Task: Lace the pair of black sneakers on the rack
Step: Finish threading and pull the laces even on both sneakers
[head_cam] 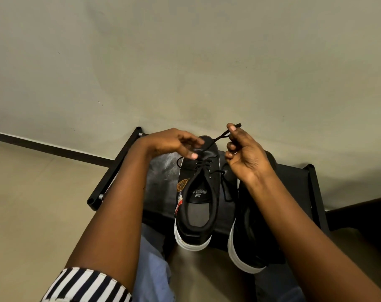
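On top of the rack (313,188) stand both sneakers, toes toward the wall, long axes running away from the person. The left sneaker (198,192) has only its lowest eyelets threaded; the right sneaker (250,225) looks unlaced. The right hand (244,155) pinches the lace (215,139); the left hand (176,142), fingers loosely curled, touches the toe.

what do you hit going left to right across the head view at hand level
rack's left post → left hand → left sneaker → right hand, pinching the lace → rack's right post
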